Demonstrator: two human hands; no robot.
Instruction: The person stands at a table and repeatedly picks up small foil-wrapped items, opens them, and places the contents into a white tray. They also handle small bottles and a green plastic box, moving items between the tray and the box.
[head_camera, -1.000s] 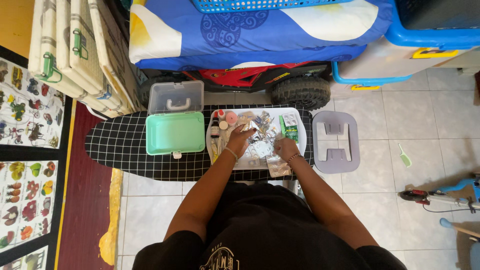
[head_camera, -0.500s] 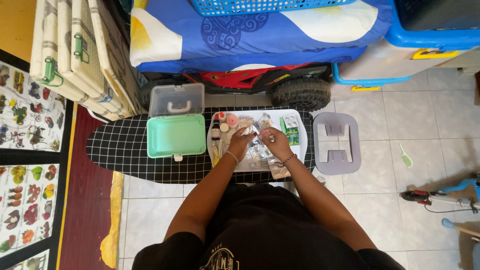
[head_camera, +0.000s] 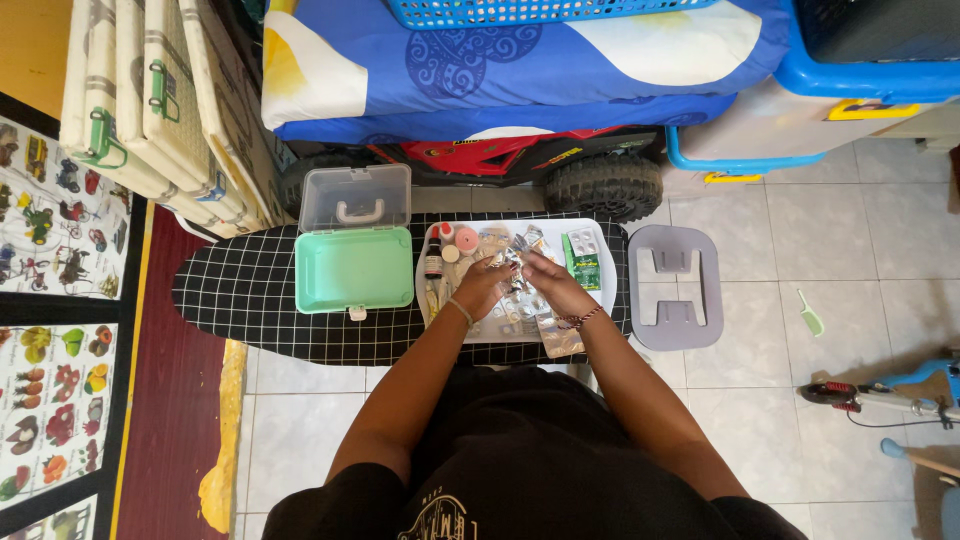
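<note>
A white tray (head_camera: 603, 268) lies on a black checked ironing board (head_camera: 240, 290) and holds several silver blister packs, small bottles (head_camera: 431, 262) and a green packet (head_camera: 584, 268). Over the tray's middle, my left hand (head_camera: 483, 283) and my right hand (head_camera: 548, 280) meet on a small silver blister pack (head_camera: 513, 262), fingers pinched on it from both sides. A mint green box (head_camera: 352, 268) with its clear lid (head_camera: 354, 195) raised stands open to the left of the tray. Another silver foil strip (head_camera: 558, 337) hangs off the tray's near edge.
A grey iron rest (head_camera: 674, 285) ends the board on the right. Behind it stand a red toy car (head_camera: 520, 160), blue bedding (head_camera: 520, 60) and blue baskets. Folded cream mats (head_camera: 150, 100) lean at left. A scooter (head_camera: 880, 395) lies on the tiled floor at right.
My right hand rose from the tray's near right part to the middle and joined my left hand on a blister pack. My left hand shifted slightly right.
</note>
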